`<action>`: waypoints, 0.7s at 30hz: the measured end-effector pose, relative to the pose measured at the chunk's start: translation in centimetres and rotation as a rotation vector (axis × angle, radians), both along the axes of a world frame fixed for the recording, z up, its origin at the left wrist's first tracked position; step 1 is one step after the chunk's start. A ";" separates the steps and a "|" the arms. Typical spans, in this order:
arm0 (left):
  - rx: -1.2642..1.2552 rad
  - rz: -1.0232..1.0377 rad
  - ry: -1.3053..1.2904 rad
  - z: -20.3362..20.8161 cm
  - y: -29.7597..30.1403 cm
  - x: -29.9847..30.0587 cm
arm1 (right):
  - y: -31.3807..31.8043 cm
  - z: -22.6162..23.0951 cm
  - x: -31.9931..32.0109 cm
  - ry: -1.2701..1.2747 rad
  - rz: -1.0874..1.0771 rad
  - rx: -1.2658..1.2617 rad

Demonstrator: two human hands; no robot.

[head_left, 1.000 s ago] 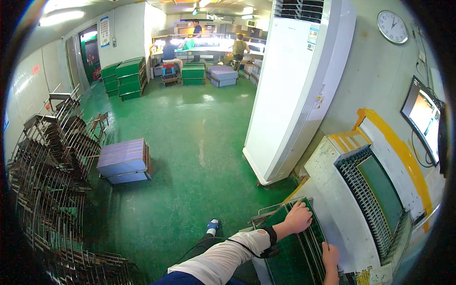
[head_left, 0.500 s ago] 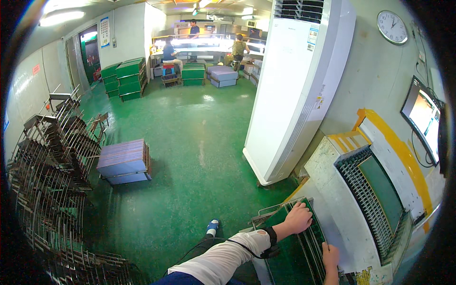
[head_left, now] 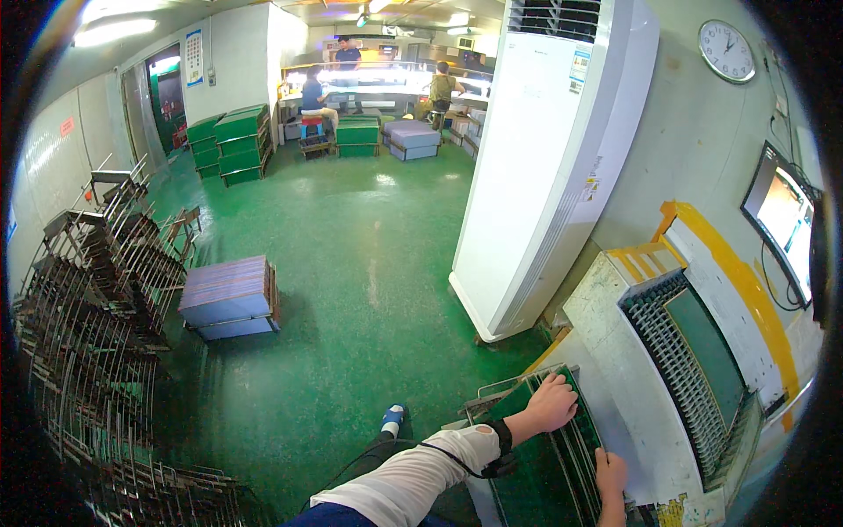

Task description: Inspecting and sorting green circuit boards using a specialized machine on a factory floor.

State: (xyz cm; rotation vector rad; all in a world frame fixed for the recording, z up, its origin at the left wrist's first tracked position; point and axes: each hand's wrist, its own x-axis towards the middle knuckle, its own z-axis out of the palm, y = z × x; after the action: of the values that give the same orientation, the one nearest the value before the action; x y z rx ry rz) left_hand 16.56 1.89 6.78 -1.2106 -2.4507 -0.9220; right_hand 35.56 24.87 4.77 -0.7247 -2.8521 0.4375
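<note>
Fingers of your left hand (head_left: 551, 402) bend down over the top edge of the green panels (head_left: 537, 479) at the far end of the metal rack (head_left: 480, 405); you touch the panels there, but whether you pinch one you cannot tell. Your right hand (head_left: 612, 472) is nearer, at the rack's right side, fingers folded and thumb uppermost; what they close on is hidden. The panels stand in the rack at the near right, just left of the pale machine (head_left: 606, 386), whose rows of rollers (head_left: 676, 378) lie beside another green board (head_left: 707, 347). Beyond your hands rises a tall white air conditioner (head_left: 536, 176), with a clock (head_left: 726, 51) and a screen (head_left: 786, 220) on the right wall. To your left sit a stack of purple-grey panels (head_left: 226, 299) and many dark wire racks (head_left: 88, 334). Far off, three people are at a lit bench (head_left: 382, 89).
</note>
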 end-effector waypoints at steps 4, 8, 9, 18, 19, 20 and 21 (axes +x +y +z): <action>-0.009 -0.008 -0.013 0.2 0.0 0.0 | 0.2 -0.3 0.0 0.005 -0.011 -0.015; -0.012 0.000 -0.018 0.1 -0.2 0.0 | 0.3 -0.6 -0.2 -0.005 -0.018 -0.015; -0.010 -0.002 -0.015 0.2 -0.1 0.0 | 0.3 -0.4 -0.1 -0.006 -0.019 -0.016; -0.008 -0.006 -0.022 0.0 0.0 0.0 | 0.4 -0.7 0.0 -0.007 -0.035 -0.023; -0.006 -0.003 -0.021 0.0 0.0 0.0 | 0.4 -0.7 0.0 -0.003 -0.032 -0.017; -0.007 -0.002 -0.020 0.0 0.0 -0.1 | 0.4 -0.7 0.0 0.001 -0.029 -0.010; -0.009 -0.002 -0.019 0.1 0.0 0.0 | 0.4 -0.7 0.0 0.005 -0.028 -0.003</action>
State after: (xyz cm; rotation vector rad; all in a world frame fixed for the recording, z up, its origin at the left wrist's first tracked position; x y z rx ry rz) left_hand 16.54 1.90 6.87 -1.2132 -2.4716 -0.9284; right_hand 35.59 25.27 4.07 -0.7612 -2.8334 0.4387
